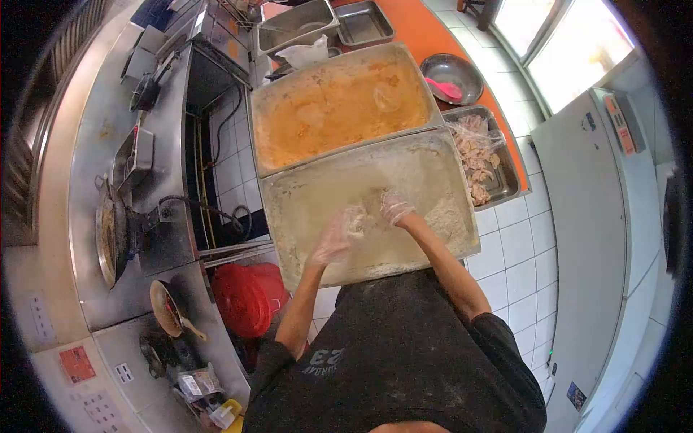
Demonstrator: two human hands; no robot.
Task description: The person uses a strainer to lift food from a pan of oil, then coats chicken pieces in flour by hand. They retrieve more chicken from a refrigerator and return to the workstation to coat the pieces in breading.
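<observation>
Both hands wear clear plastic gloves and are over a large metal tray of pale flour (310, 202). Near the tray's middle, my left hand (341, 234) has its fingers curled round a flour-coated lump that I cannot make out. To its right, my right hand (396, 208) has bent fingers pointing down at the flour; whether anything is in them is hidden. A tray of orange-brown liquid (339, 108) adjoins the far edge of the flour tray. Raw pieces of meat (476, 162) lie in a metal tray at the right, partly under clear plastic.
A dark bowl (462, 76) with a pink spoon stands on the orange counter (426, 29). Empty-looking metal pans are at the back. A red bucket (242, 299) is on the left, by a steel stove counter with a wok (112, 234). A white cabinet (577, 216) stands right.
</observation>
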